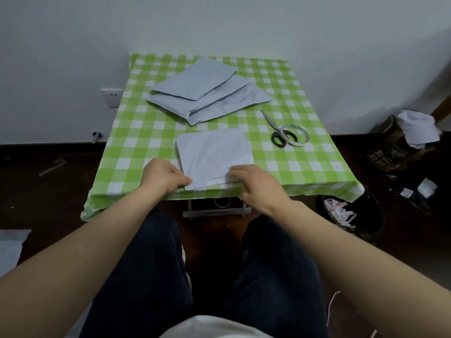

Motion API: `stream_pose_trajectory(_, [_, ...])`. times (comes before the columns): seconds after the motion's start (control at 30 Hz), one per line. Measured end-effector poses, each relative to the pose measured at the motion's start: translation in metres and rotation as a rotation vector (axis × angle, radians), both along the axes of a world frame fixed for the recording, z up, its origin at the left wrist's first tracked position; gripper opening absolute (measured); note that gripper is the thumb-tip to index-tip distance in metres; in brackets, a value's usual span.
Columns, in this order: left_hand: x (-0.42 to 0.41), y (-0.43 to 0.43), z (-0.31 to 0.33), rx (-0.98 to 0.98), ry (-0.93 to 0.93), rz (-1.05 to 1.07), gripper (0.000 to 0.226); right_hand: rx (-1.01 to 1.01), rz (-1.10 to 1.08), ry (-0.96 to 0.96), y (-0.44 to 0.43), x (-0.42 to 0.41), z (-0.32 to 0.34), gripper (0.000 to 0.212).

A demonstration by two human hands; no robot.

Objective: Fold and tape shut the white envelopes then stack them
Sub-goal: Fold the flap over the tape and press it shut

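A white envelope [214, 152] lies flat near the front edge of the table with the green checked cloth [136, 142]. My left hand [162, 178] pinches its near left corner. My right hand [253, 184] presses on its near right edge, fingers curled over the paper. A pile of several white envelopes [207, 93] lies fanned at the back of the table. Black-handled scissors [275, 130] lie to the right, and a roll of clear tape [294, 135] rests over their handles.
A dark bin with paper scraps [341, 213] stands on the floor at the table's right corner. Bags and white paper [415, 132] sit further right. A wall socket [111, 97] is on the left wall. My knees are under the front edge.
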State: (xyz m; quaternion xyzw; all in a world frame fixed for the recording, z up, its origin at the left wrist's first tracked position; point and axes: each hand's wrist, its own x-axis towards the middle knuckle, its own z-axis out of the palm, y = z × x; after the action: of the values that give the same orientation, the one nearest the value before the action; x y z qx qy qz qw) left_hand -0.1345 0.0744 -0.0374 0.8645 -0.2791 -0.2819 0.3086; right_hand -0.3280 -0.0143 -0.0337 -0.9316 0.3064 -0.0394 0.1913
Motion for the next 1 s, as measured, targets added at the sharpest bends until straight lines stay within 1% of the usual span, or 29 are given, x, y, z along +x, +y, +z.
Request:
stream_pose_trajectory(0.07, [0.0,-0.001,0.0,0.008,0.0,0.002,0.02,-0.011,0.073,0.059,0.011,0.0,-0.008,0.058])
stream_pose_trajectory(0.2, [-0.001,-0.001,0.0,0.006,0.001,-0.027,0.027,-0.013,0.061,0.076,0.015,0.001,-0.024,0.061])
stream_pose_trajectory(0.3, [-0.005,0.0,0.001,0.005,0.012,-0.052,0.029,-0.028,0.05,0.087,0.017,0.003,-0.024,0.057])
stream_pose_trajectory(0.47, [-0.006,0.003,-0.002,0.007,-0.047,-0.077,0.029,-0.076,0.061,0.15,0.016,0.004,-0.023,0.052])
stream_pose_trajectory(0.57, [-0.004,0.003,-0.002,0.034,-0.051,-0.075,0.03,-0.073,0.01,0.172,0.009,-0.004,-0.02,0.048])
stream_pose_trajectory(0.7, [-0.003,0.002,-0.001,0.054,-0.044,-0.073,0.031,-0.068,-0.097,0.219,-0.006,-0.024,-0.014,0.048])
stream_pose_trajectory(0.73, [-0.003,0.001,-0.001,0.059,-0.046,-0.073,0.032,-0.077,-0.13,0.238,-0.008,-0.027,-0.012,0.046])
stream_pose_trajectory(0.8, [-0.004,0.001,0.0,0.061,-0.044,-0.074,0.033,-0.16,-0.155,0.266,-0.008,-0.027,-0.007,0.043])
stream_pose_trajectory(0.87, [-0.004,0.0,0.0,0.062,-0.037,-0.078,0.034,-0.207,-0.081,0.226,-0.001,-0.019,-0.003,0.049])
stream_pose_trajectory(0.93, [-0.004,-0.001,-0.001,0.057,-0.039,-0.083,0.032,-0.126,0.026,0.168,0.01,-0.007,-0.005,0.064])
stream_pose_trajectory(1.0, [-0.004,-0.001,0.0,0.053,-0.037,-0.082,0.031,-0.023,0.051,0.161,0.016,-0.001,-0.009,0.07])
